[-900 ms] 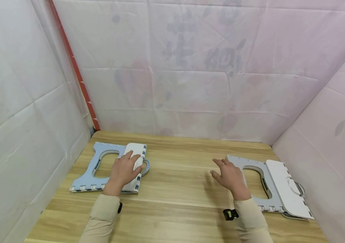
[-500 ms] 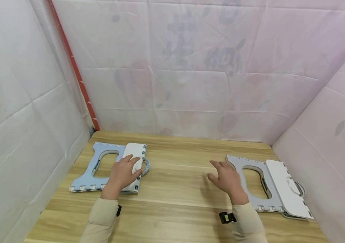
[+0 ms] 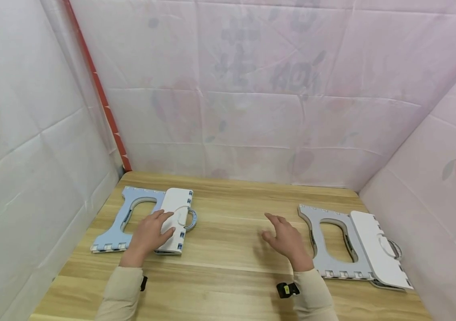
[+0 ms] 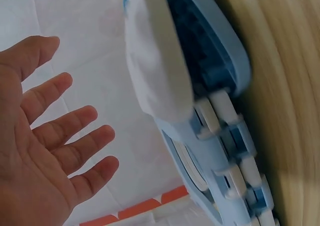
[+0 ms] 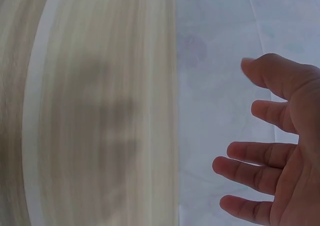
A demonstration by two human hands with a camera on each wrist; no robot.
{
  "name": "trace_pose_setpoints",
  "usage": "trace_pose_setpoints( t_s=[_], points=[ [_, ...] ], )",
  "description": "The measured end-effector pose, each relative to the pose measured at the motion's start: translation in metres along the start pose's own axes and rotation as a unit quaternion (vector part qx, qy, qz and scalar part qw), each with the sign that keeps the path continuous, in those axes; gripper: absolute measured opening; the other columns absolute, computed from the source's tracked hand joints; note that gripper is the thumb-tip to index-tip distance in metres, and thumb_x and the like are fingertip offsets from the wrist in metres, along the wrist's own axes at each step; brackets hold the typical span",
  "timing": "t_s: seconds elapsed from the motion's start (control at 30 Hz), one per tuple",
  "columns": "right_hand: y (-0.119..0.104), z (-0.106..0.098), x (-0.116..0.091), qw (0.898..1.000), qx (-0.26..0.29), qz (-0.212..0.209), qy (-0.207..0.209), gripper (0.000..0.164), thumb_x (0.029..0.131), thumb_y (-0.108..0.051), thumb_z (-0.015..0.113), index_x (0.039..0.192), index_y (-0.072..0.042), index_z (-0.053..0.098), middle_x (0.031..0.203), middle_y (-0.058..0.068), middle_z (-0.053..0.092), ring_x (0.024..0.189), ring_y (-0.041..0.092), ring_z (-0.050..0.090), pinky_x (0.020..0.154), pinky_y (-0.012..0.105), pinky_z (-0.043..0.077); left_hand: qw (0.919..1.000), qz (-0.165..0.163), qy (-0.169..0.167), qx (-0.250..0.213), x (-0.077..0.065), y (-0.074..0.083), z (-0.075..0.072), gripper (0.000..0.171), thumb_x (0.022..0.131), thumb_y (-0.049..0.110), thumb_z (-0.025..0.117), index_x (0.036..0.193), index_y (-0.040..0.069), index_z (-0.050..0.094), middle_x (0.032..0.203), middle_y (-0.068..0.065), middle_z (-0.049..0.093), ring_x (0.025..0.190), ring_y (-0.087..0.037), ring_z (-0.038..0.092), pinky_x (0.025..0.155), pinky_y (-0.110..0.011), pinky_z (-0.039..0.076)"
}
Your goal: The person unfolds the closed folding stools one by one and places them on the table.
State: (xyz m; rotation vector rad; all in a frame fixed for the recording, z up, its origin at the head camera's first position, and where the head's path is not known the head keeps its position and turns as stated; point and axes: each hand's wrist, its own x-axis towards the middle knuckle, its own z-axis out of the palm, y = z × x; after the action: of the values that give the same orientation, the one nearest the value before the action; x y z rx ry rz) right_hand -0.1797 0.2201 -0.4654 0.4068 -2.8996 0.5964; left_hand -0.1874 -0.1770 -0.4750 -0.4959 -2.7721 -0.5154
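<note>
A folded step stool [image 3: 117, 229], light blue with a white top panel and a ring handle, lies flat at the left of the table. My left hand [image 3: 147, 236] hovers over its near part, fingers spread; the left wrist view shows the hand [image 4: 50, 136] apart from the stool [image 4: 160, 60]. At the right lies a second folded stool [image 3: 380, 249], grey with a white panel and a handle on its right side. My right hand [image 3: 285, 238] hangs in the air left of it, holding nothing, its fingers [image 5: 250, 176] loosely extended in the right wrist view.
Both stools lie on a wood-grain table [image 3: 228, 285]. Pale printed sheets hang as walls behind it [image 3: 248, 120] and at both sides. A red strip [image 3: 99, 89] runs down the back left corner.
My left hand has drawn back from the blue stool's white panel, down and left. The right hand has moved left and slightly nearer, away from the grey stool. Both stools stay in place.
</note>
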Motion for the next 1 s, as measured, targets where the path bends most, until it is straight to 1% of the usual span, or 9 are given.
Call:
trace_pose_setpoints(
  t_s=[0.1,0.23,0.43,0.53,0.67,0.77,0.87,1.0],
  points=[
    [-0.004,0.005,0.002,1.0,0.005,0.002,0.001,0.058,0.085,-0.031,0.067,0.134,-0.008,0.049,0.123,0.024,0.052,0.093,0.041,0.057,0.066,0.053,0.048,0.9999,-0.007,-0.01,-0.002,-0.002,-0.006,-0.001,0.047,0.081,0.029,0.071,0.121,0.006,0.06,0.12,-0.024,0.055,0.108,-0.041,0.052,0.084,-0.055,0.043],
    [-0.011,0.011,0.005,1.0,0.009,-0.004,0.003,0.057,0.085,-0.032,0.067,0.134,-0.009,0.05,0.122,0.023,0.053,0.095,0.041,0.057,0.067,0.054,0.047,0.9995,-0.025,-0.02,-0.001,-0.004,-0.01,-0.002,0.049,0.082,0.032,0.07,0.122,0.007,0.06,0.122,-0.024,0.054,0.108,-0.042,0.052,0.084,-0.055,0.042],
    [-0.019,0.025,0.009,1.0,0.014,-0.018,0.005,0.056,0.085,-0.033,0.067,0.133,-0.008,0.051,0.121,0.023,0.054,0.098,0.042,0.056,0.07,0.056,0.047,0.9989,-0.043,-0.016,-0.003,-0.01,-0.016,-0.003,0.05,0.081,0.032,0.07,0.122,0.004,0.06,0.121,-0.025,0.054,0.108,-0.041,0.051,0.086,-0.055,0.041],
    [-0.022,0.03,0.01,0.999,0.017,-0.029,0.006,0.056,0.085,-0.032,0.067,0.132,-0.008,0.051,0.12,0.022,0.055,0.097,0.041,0.057,0.07,0.055,0.047,0.999,-0.044,-0.009,-0.001,-0.014,-0.021,-0.003,0.05,0.08,0.03,0.071,0.121,0.002,0.06,0.121,-0.026,0.054,0.105,-0.042,0.053,0.083,-0.056,0.043],
    [-0.029,0.035,0.014,0.999,0.026,-0.046,0.0,0.056,0.085,-0.03,0.067,0.132,-0.006,0.051,0.12,0.021,0.055,0.092,0.038,0.059,0.067,0.052,0.048,0.9987,-0.051,0.001,0.003,-0.018,-0.027,-0.005,0.049,0.079,0.026,0.072,0.12,0.002,0.06,0.121,-0.028,0.053,0.101,-0.044,0.054,0.078,-0.06,0.042],
    [-0.034,0.037,0.018,0.998,0.037,-0.058,-0.007,0.056,0.084,-0.029,0.068,0.132,-0.006,0.05,0.12,0.021,0.055,0.089,0.037,0.059,0.065,0.05,0.049,0.9985,-0.054,-0.001,0.002,-0.02,-0.032,-0.006,0.049,0.079,0.024,0.072,0.121,0.002,0.06,0.121,-0.027,0.053,0.104,-0.043,0.053,0.08,-0.062,0.04],
    [-0.04,0.04,0.022,0.997,0.047,-0.066,-0.017,0.056,0.085,-0.028,0.067,0.133,-0.006,0.049,0.122,0.021,0.054,0.09,0.037,0.059,0.066,0.05,0.049,0.9985,-0.054,-0.008,0.006,-0.022,-0.035,-0.01,0.048,0.079,0.022,0.072,0.121,0.002,0.059,0.121,-0.027,0.053,0.105,-0.044,0.052,0.079,-0.064,0.039],
    [-0.047,0.044,0.027,0.995,0.057,-0.079,-0.028,0.056,0.085,-0.027,0.067,0.134,-0.005,0.048,0.123,0.022,0.053,0.095,0.038,0.058,0.07,0.05,0.049,0.9987,-0.048,-0.002,0.014,-0.025,-0.041,-0.015,0.048,0.078,0.02,0.072,0.12,0.001,0.059,0.119,-0.029,0.053,0.101,-0.046,0.053,0.075,-0.063,0.041]
  ],
)
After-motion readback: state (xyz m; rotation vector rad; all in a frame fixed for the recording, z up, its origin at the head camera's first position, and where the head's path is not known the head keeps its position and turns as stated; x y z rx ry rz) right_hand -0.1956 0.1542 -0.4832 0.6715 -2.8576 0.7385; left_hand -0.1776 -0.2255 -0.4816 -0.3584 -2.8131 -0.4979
